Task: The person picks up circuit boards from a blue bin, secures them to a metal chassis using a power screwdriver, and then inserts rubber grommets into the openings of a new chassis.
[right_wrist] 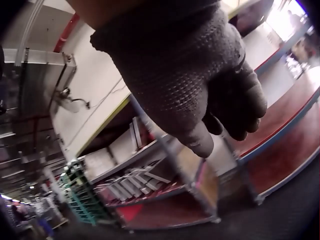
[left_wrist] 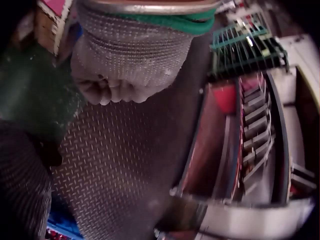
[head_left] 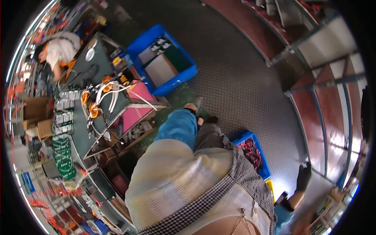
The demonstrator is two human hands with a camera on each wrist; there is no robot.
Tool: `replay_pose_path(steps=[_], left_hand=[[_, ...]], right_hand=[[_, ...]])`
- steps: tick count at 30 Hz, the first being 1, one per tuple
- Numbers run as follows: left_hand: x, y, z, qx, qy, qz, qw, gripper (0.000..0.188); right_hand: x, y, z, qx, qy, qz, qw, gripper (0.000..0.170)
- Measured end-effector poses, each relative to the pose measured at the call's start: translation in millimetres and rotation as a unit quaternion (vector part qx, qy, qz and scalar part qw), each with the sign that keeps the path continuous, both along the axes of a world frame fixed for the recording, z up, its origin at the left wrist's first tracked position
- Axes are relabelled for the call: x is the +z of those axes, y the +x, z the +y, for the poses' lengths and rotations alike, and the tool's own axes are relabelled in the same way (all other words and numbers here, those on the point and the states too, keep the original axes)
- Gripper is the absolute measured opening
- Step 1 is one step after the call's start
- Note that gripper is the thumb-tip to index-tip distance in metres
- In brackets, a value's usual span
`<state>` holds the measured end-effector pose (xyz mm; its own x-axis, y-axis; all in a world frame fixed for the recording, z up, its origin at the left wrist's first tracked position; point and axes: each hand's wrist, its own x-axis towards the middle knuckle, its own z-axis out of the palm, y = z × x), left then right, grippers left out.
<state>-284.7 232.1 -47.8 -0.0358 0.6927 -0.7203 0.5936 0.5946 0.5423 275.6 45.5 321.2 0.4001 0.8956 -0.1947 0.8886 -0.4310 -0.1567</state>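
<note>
My left hand (left_wrist: 130, 60), in a grey knit glove with a green cuff edge, hangs over the textured metal floor (left_wrist: 115, 150) with its fingers loosely bent. Nothing shows in its grasp. In the head view a blue sleeve (head_left: 178, 125) leads forward to this hand, which appears small and blurred. My right hand (right_wrist: 185, 85), in a dark grey glove, hangs with relaxed fingers and holds nothing. Shelving (right_wrist: 170, 210) with reddish boards stands beyond it. The head view has the right hand (head_left: 303, 177) out at the lower right, with a black band at the wrist.
A blue bin (head_left: 188, 74) with boards and boxes stands ahead beside a cluttered workbench (head_left: 82, 129). Another blue bin (head_left: 264, 164) of red and black pieces sits near my legs. Shelf racks (head_left: 313, 94) line the right side. A person (head_left: 64, 51) in white bends at the far left.
</note>
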Motion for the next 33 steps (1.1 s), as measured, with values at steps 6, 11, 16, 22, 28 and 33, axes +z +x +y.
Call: replay_pose_path(steps=[6,11,16,22,28,33], left_hand=[[39.5,-129.5,-74.6,0.391,0.026,-0.215,0.895,0.015],[63.4,-157.0,-191.9,0.655,0.042,-0.402,0.638,0.010],[50.5,-170.1,-322.2,0.798,0.087,-0.347,0.485,0.009],[161.1,-165.5,-298.3,0.718,0.192,0.066,0.665,0.030],[272.2,-239.6,-151.7,0.498,0.227,0.445,0.709,0.067],[238.6,-312.9,-71.7,0.403,0.139,0.411,0.806,0.096]], right_hand=[[-76.5,-140.8,250.5,0.246,0.020,0.263,0.933,0.037],[-109.0,-294.4,355.7,0.279,-0.168,0.453,0.830,0.030],[-88.3,-430.1,406.4,0.349,-0.250,0.491,0.758,0.033],[-157.8,-551.9,464.0,0.164,-0.312,0.601,0.718,0.036],[-309.3,-660.6,547.7,0.099,-0.430,0.641,0.628,0.038],[-394.1,-766.4,567.5,-0.046,-0.414,0.658,0.627,0.028]])
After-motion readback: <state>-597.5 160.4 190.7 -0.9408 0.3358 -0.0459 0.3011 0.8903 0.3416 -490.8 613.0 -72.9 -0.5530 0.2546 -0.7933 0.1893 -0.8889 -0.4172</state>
